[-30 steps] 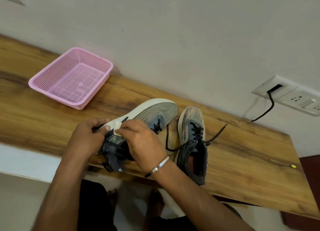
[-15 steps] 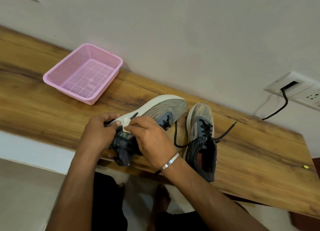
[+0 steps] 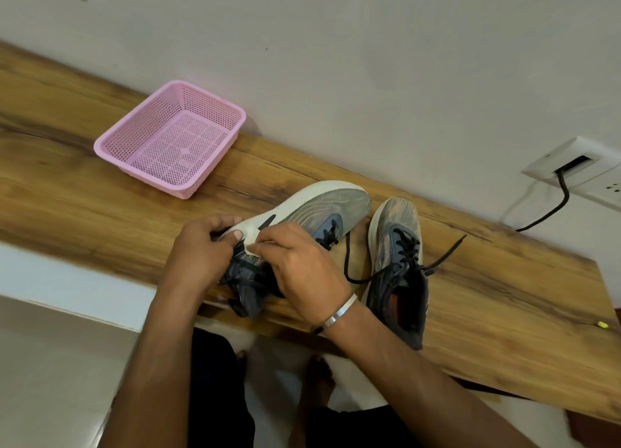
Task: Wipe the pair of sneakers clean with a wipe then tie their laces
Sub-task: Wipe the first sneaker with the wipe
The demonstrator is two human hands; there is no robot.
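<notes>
A pink basket (image 3: 171,138) sits at the left on the wooden tabletop (image 3: 84,192), against the wall. The left hand (image 3: 198,252) grips the heel of the tilted sneaker (image 3: 319,209), thumb pressed on its white sole; the heel itself is mostly hidden behind both hands. The right hand (image 3: 302,269) pinches a small white wipe (image 3: 252,249) against the heel side, only a scrap showing. This shoe lies on its side, toe pointing away toward the wall. Just right, the second sneaker (image 3: 400,266) stands upright, toe likewise toward the wall, black laces (image 3: 440,263) loose. A wall socket (image 3: 571,169) is cut off at the right edge.
</notes>
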